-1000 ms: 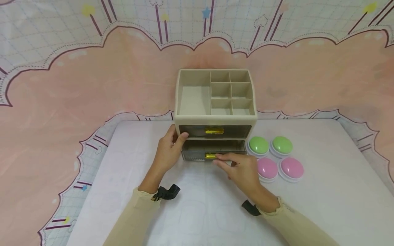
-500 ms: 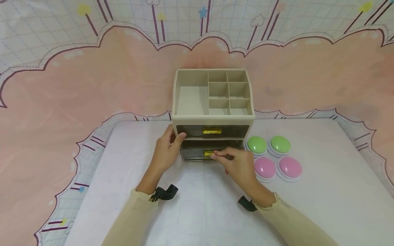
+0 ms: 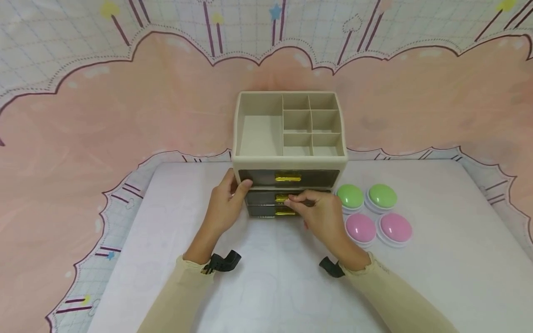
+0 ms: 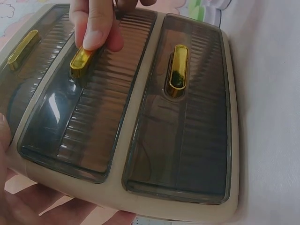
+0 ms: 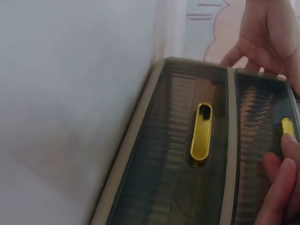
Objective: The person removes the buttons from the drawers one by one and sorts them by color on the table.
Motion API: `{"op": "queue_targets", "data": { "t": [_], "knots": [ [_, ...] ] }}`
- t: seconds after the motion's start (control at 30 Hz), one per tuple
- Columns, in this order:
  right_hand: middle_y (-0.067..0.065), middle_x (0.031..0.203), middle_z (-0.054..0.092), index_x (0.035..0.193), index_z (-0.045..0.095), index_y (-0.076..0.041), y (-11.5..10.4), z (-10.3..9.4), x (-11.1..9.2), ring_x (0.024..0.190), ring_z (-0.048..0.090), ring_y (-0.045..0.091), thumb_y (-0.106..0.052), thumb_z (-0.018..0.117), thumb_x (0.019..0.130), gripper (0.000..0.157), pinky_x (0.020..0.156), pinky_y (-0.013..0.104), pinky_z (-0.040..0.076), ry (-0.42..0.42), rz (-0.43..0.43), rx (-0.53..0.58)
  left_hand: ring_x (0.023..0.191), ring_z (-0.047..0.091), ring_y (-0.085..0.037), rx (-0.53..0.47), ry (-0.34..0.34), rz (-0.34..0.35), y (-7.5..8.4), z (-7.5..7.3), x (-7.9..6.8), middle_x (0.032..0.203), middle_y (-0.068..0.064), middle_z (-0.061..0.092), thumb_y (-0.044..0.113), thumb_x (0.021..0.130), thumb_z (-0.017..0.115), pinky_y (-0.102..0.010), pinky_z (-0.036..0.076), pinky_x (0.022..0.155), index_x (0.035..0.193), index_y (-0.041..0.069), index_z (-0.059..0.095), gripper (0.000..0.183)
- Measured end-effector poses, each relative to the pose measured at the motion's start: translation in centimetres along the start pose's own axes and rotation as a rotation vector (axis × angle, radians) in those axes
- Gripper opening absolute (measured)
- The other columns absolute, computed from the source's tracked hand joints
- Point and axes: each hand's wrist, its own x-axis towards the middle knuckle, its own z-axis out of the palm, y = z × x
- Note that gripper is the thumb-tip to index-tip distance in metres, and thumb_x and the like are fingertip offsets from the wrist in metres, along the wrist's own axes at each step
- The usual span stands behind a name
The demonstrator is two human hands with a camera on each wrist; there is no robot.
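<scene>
A beige desk organizer [image 3: 291, 159] with dark see-through drawers and gold handles stands at the back of the table. My left hand [image 3: 225, 203] holds its left side, the thumb on the front edge and the fingers round the side. With thumb and forefinger my right hand [image 3: 322, 212] pinches the right end of the middle drawer's handle [image 4: 82, 61]. That middle drawer [image 4: 89, 103] sits flush in the frame. The top drawer [image 3: 258, 178] and the bottom drawer [image 5: 187, 140] also look pushed in. My right fingers partly cover the middle and bottom handles in the head view.
Two green round push lights or buttons, one of them this green dome [image 3: 382, 196], lie right of the organizer. Two pink ones, including this pink dome [image 3: 395, 227], lie in front of them. The organizer's top has several open compartments [image 3: 297, 121]. A patterned cloth [image 3: 166, 106] hangs behind.
The middle drawer, pulled out a second ago, has slid back into the organizer, pushed by my right hand at its handle. My left hand keeps its hold on the side.
</scene>
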Motion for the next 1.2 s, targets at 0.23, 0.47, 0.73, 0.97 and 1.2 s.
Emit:
{"op": "queue_targets", "data": {
  "t": [0.23, 0.47, 0.73, 0.97, 1.2],
  "knots": [
    [0.004, 0.079, 0.079, 0.084, 0.083, -0.012, -0.1, 0.3, 0.4, 0.03, 0.045, 0.007, -0.016, 0.09, 0.079, 0.009, 0.035, 0.021, 0.035, 0.02, -0.015, 0.025, 0.123, 0.066, -0.031, 0.002, 0.001, 0.001, 0.0, -0.2, -0.1, 0.134, -0.016, 0.066, 0.048, 0.104, 0.052, -0.053, 0.055, 0.099, 0.142, 0.012, 0.049, 0.052],
    [0.006, 0.088, 0.08, 0.082, 0.082, -0.011, 0.0, 0.5, 0.4, 0.031, 0.046, 0.006, -0.016, 0.088, 0.08, 0.008, 0.034, 0.02, 0.036, 0.04, -0.014, 0.047, 0.125, 0.065, -0.031, -0.007, -0.003, -0.001, 0.0, -0.2, 0.0, 0.135, -0.015, 0.065, 0.047, 0.105, 0.052, -0.053, 0.055, 0.1, 0.141, 0.012, 0.049, 0.051],
    [0.003, 0.086, 0.08, 0.095, 0.083, -0.014, 0.1, -0.2, 0.0, 0.035, 0.049, 0.005, -0.021, 0.087, 0.083, 0.014, 0.038, 0.022, 0.042, -0.036, -0.057, 0.022, 0.125, 0.064, -0.031, -0.002, -0.004, -0.009, -0.1, -0.2, 0.0, 0.135, -0.016, 0.065, 0.051, 0.104, 0.051, -0.054, 0.054, 0.1, 0.14, 0.012, 0.049, 0.053],
    [0.007, 0.085, 0.08, 0.101, 0.082, -0.009, -0.4, -0.9, -0.3, 0.047, 0.057, 0.003, -0.015, 0.088, 0.081, 0.022, 0.043, 0.018, 0.047, 0.034, -0.181, 0.12, 0.123, 0.066, -0.03, 0.006, 0.003, 0.006, 0.1, -0.1, 0.0, 0.132, -0.015, 0.067, 0.054, 0.103, 0.05, -0.053, 0.055, 0.099, 0.138, 0.012, 0.05, 0.054],
    [0.01, 0.083, 0.079, 0.108, 0.079, -0.004, -1.8, -2.1, 0.8, 0.043, 0.051, 0.003, -0.002, 0.088, 0.078, 0.031, 0.042, 0.015, 0.04, 0.144, -0.345, 0.167, 0.123, 0.066, -0.031, 0.003, -0.001, 0.009, -0.1, -0.1, 0.0, 0.134, -0.015, 0.066, 0.054, 0.103, 0.049, -0.053, 0.055, 0.098, 0.139, 0.012, 0.05, 0.056]
  ]
}}
